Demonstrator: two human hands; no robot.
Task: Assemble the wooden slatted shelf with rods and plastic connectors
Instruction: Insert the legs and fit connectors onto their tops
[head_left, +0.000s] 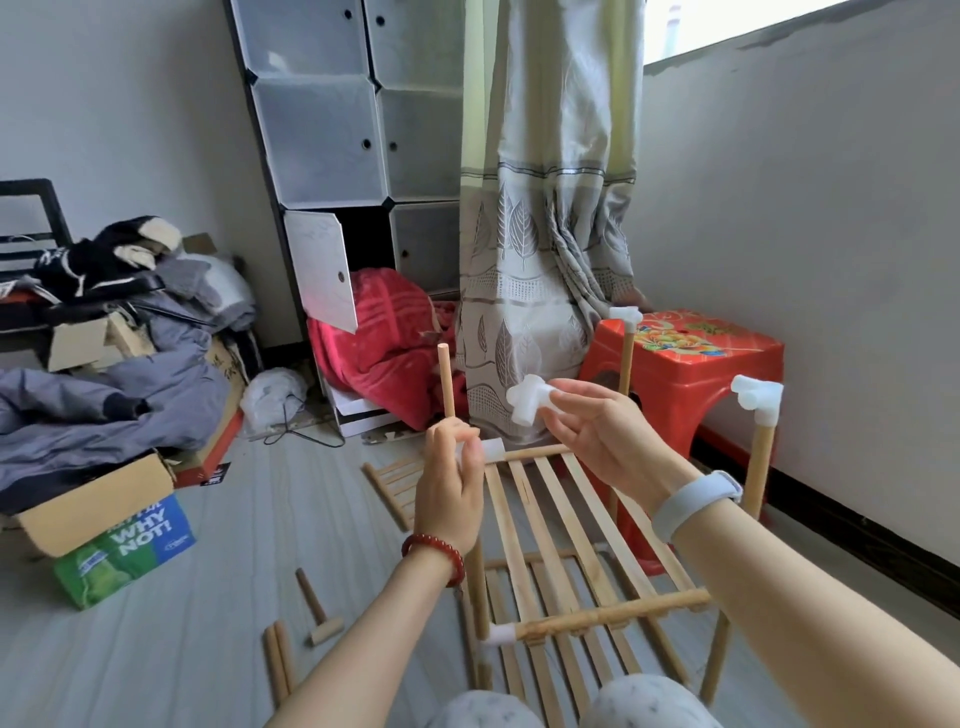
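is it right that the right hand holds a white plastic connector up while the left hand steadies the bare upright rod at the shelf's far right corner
Not quite. In the head view the left hand steadies the bare upright rod at the shelf's far left corner, not the far right. The rest stands: the right hand holds a white plastic connector up.

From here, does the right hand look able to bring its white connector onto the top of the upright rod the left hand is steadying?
Probably yes. The right hand holds the white connector just right of the upright rod, whose bare top end stands free, with only open air between them. The left hand grips lower down.
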